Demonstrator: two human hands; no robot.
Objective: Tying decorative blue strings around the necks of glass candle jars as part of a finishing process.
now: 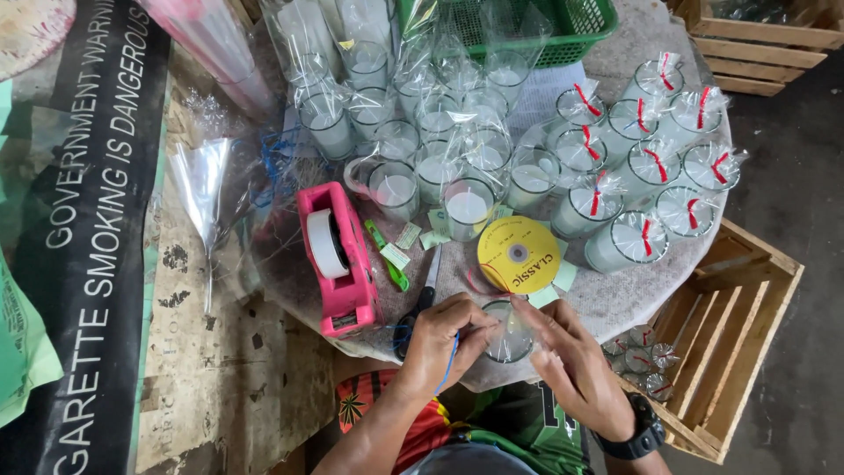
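While both of my hands meet at the near edge of the round table (615,303), the small glass candle (508,334) sits right between them, wrapped in clear film and standing upright with its mouth toward me. My left hand (437,339) closes around its left side, fingers curled in a pinch, with a thin blue tie (450,359) running down from that grip; whether the pinch is on the film or only on the tie I cannot tell. My right hand (570,356) lies flat and half open against the right side of the candle, fingertips touching the wrap, holding nothing else. Both hands are equally close; the glass lies just ahead of my palms.

Just beyond the candle lies a yellow ribbon spool (518,255), flat on its side, touching distance away. Scissors (420,303) point away from me beside my left hand, and a pink tape dispenser (338,259) stands at the table's left edge. Wrapped candles with red ties (646,189) crowd the right half of the top; untied ones (422,149) fill the middle and far side, before a green basket (563,26). A wooden crate (730,334) sits low to my right.
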